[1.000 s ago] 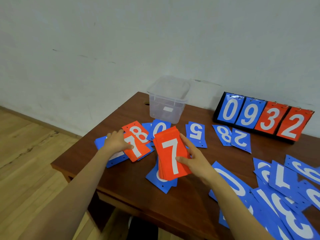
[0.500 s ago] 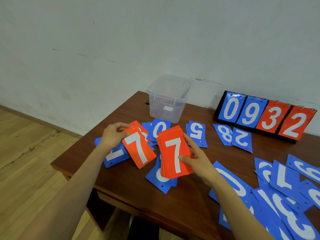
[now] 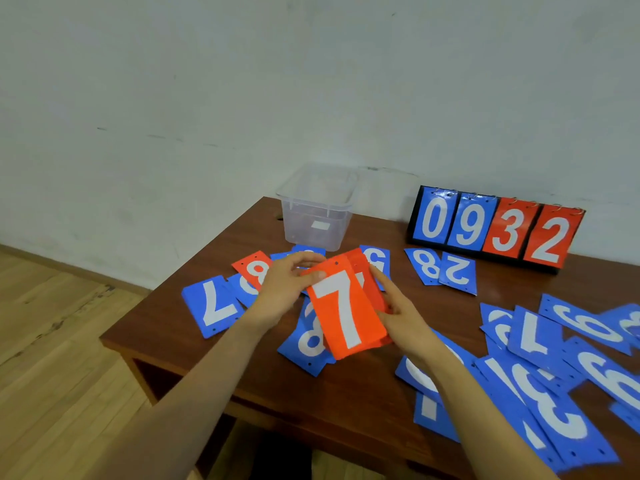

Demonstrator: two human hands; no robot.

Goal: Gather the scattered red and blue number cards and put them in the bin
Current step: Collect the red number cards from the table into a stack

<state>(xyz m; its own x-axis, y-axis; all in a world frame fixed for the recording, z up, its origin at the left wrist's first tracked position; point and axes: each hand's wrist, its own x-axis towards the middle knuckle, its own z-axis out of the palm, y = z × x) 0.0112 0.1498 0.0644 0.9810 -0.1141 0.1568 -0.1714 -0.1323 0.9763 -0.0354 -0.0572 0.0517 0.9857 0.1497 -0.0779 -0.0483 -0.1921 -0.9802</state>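
My right hand (image 3: pixel 403 315) holds a stack of red number cards (image 3: pixel 372 289) from its right side, above the table. My left hand (image 3: pixel 289 289) pinches a red 7 card (image 3: pixel 343 311) by its top left corner and lays it on top of that stack. One red 8 card (image 3: pixel 255 268) lies on the table left of my hands. Blue cards lie around: a 7 (image 3: pixel 214 306) at the left, an 8 (image 3: pixel 306 344) under the stack, a 2 and 8 pair (image 3: pixel 443 270), and a pile (image 3: pixel 561 372) at the right. The clear plastic bin (image 3: pixel 317 211) stands behind my hands.
A black flip scoreboard (image 3: pixel 495 228) showing 0932 stands at the back right of the brown wooden table (image 3: pixel 346 389). A white wall runs behind. Wooden floor lies to the left, past the table's left edge.
My left hand lifted the red 7 card off the table and carried it right, onto the red stack in my right hand. The blue 7 and red 8 are now uncovered.
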